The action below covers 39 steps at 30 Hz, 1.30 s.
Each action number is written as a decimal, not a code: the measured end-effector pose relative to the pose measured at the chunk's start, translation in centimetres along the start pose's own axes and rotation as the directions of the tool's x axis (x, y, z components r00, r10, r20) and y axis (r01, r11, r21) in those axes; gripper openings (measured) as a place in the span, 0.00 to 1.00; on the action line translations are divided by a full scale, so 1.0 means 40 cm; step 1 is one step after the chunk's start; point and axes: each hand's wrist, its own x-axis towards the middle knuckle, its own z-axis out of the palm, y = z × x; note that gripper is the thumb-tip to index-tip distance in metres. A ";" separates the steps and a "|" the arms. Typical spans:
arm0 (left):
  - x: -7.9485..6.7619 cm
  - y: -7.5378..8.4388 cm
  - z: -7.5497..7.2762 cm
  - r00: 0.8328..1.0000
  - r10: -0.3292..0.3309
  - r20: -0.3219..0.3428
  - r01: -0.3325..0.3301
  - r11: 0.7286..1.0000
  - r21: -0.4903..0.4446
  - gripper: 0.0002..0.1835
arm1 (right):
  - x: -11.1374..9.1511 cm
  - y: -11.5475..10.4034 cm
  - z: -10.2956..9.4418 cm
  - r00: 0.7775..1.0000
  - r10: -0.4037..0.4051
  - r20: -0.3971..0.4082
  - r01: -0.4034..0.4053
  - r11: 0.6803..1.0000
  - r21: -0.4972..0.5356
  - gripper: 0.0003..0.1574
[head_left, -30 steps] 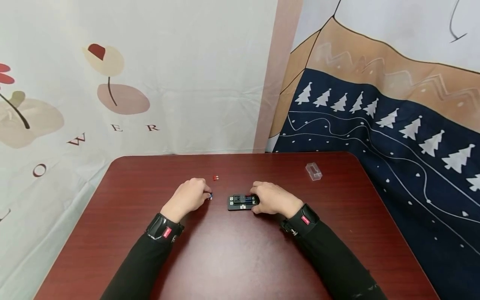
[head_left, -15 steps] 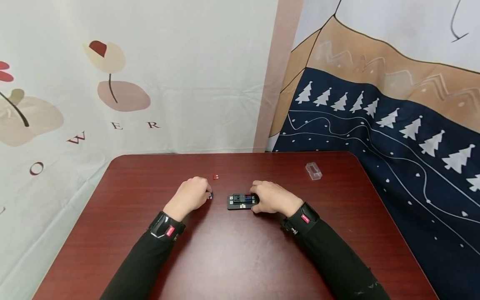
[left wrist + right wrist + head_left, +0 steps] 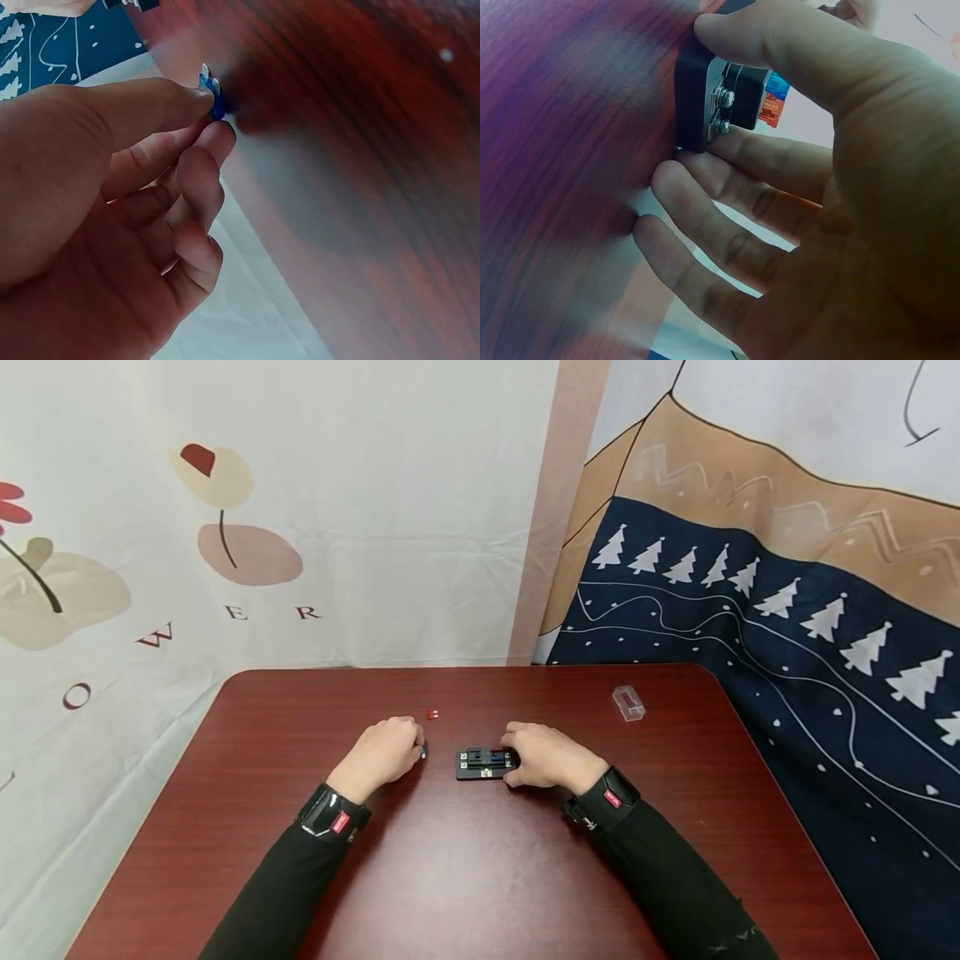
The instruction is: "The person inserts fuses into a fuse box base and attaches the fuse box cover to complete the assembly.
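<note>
Between thumb and fingertip, my left hand [image 3: 381, 754] pinches a small blue blade fuse [image 3: 217, 103]. Its metal prongs stick out past the thumb in the left wrist view. My right hand [image 3: 551, 756] grips the right end of a black fuse block [image 3: 474, 763], thumb on the near side and fingers on the far side. The block lies flat on the table, a short gap from the left hand. Seated in it, the right wrist view shows a blue fuse [image 3: 778, 85] and an orange-red fuse [image 3: 771, 111]. Metal screws [image 3: 725, 99] line its end.
Red blade fuses [image 3: 432, 714] lie on the dark red-brown table [image 3: 450, 860], beyond the left hand. A clear plastic box [image 3: 628, 702] stands at the back right. Behind the table's far edge hang printed cloths [image 3: 420, 527].
The blue fuse has shifted slightly in my left fingertips, and the left hand has moved a little. My right hand and the fuse block stay in place.
</note>
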 end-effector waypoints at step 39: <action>-0.009 0.029 -0.028 0.986 0.113 -0.121 -0.120 0.991 -0.054 0.03 | -0.005 -0.006 -0.005 1.000 -0.017 -0.020 0.017 1.000 0.003 0.29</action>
